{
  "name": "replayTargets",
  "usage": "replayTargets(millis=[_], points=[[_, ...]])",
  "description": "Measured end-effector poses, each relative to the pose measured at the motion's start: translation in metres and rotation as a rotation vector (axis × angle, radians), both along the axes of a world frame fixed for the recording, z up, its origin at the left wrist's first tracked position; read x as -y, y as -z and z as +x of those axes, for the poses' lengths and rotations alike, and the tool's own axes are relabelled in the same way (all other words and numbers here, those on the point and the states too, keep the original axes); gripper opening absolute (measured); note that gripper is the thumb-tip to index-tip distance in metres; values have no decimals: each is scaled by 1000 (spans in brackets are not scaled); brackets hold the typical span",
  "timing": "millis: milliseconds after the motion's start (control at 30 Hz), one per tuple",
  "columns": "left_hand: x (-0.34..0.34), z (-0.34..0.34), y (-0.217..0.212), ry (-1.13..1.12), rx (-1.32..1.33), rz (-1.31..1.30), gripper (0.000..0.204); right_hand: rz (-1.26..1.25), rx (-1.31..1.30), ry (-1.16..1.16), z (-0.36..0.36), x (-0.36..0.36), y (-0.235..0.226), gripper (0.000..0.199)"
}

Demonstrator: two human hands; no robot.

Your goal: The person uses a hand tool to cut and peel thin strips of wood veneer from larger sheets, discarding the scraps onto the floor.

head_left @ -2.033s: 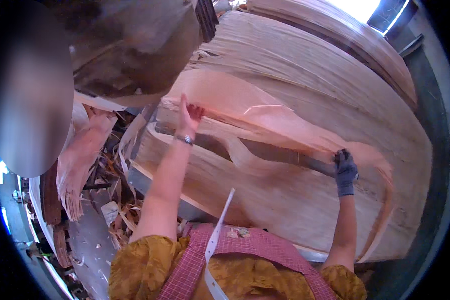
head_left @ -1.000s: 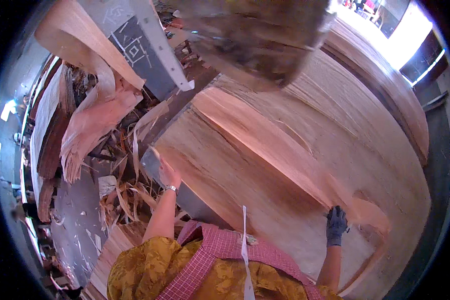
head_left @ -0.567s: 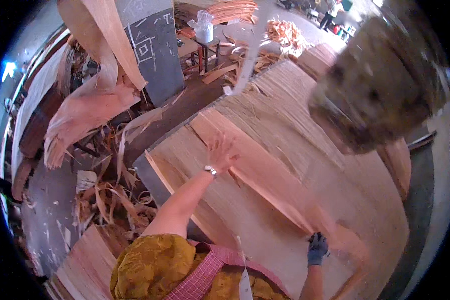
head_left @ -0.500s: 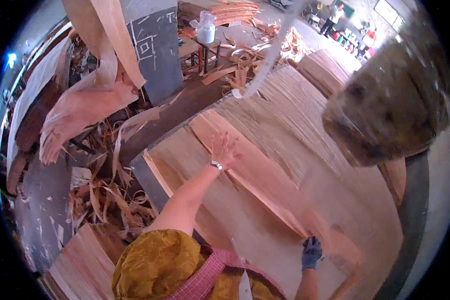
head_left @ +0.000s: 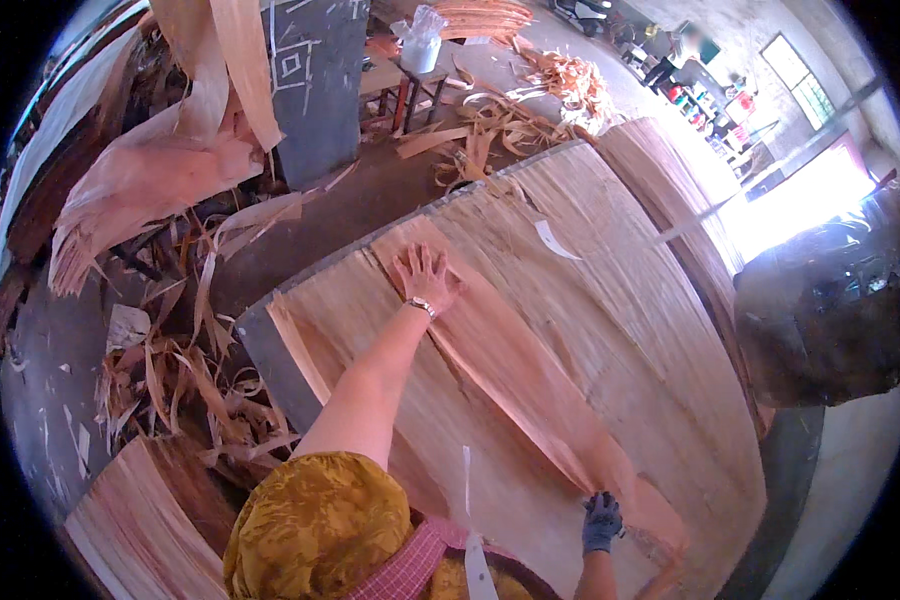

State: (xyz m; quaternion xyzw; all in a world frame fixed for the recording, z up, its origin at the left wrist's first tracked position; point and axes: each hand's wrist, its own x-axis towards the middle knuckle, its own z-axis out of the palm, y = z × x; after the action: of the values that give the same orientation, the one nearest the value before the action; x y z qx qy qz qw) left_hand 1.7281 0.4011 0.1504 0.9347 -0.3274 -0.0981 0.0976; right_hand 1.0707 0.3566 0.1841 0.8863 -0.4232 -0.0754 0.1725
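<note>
A long reddish wood veneer strip point(head_left: 525, 350) lies over paler veneer sheets point(head_left: 610, 280), running from far left to near right. My left hand point(head_left: 430, 277), bare with a metal-banded watch point(head_left: 421, 305) at the wrist, presses flat near the strip's far end, fingers spread. Down at the near end, my right hand point(head_left: 602, 522) wears a grey glove and rests at the strip's left edge. Its fingers are curled closed; whatever they hold is hidden. Beyond it the strip's end point(head_left: 660, 520) looks rippled.
A dark bulky object point(head_left: 820, 300) hangs at the right. Veneer scraps point(head_left: 210, 380) heap at the left beside a grey panel point(head_left: 315, 90). A white tub point(head_left: 420, 50) sits on a stool at the back. Far off stands a person point(head_left: 673, 57).
The whole view has shifted, and the dark hanging object now appears farther right and lower. My left hand stays spread on the strip; my right hand remains closed at its near end.
</note>
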Motion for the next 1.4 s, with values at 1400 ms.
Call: replayTargets(millis=[1400], points=[[22,-71,36,356,291,16,80,228,549,457,74,75,-2,61]])
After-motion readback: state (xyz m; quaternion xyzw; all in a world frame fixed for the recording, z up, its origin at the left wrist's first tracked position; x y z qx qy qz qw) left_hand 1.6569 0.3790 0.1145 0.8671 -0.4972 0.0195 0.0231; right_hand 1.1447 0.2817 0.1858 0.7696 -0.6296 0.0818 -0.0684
